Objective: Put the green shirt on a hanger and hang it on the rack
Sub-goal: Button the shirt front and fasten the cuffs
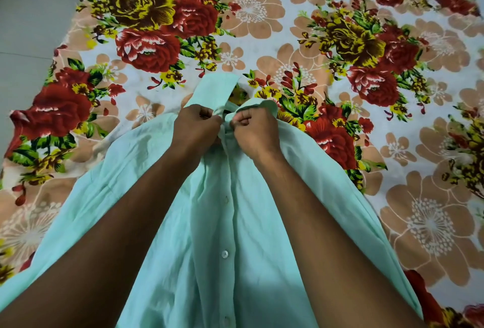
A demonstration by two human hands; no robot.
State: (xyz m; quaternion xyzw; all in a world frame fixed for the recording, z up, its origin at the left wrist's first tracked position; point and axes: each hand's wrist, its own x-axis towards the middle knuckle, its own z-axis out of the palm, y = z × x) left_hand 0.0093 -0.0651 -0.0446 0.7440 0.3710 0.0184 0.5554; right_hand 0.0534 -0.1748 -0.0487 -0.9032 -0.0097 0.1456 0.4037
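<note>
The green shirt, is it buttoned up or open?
Mostly buttoned: the green shirt front is closed down the placket; both hands pinch the top near the collar.

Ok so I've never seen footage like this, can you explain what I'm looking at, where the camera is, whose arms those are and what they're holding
There is no machine here. The one picture comes from a wide-angle camera worn on a person's head, looking forward and down, so the two bare arms reaching in from the bottom are the wearer's own. The left hand and right hand are both closed on a light green button-up shirt, pinching its front edges together just below the collar, apparently at the top button. Lower buttons look fastened. The shirt lies over a floral bedsheet with red and yellow roses. No rack shows, and I cannot clearly make out a hanger.
</note>
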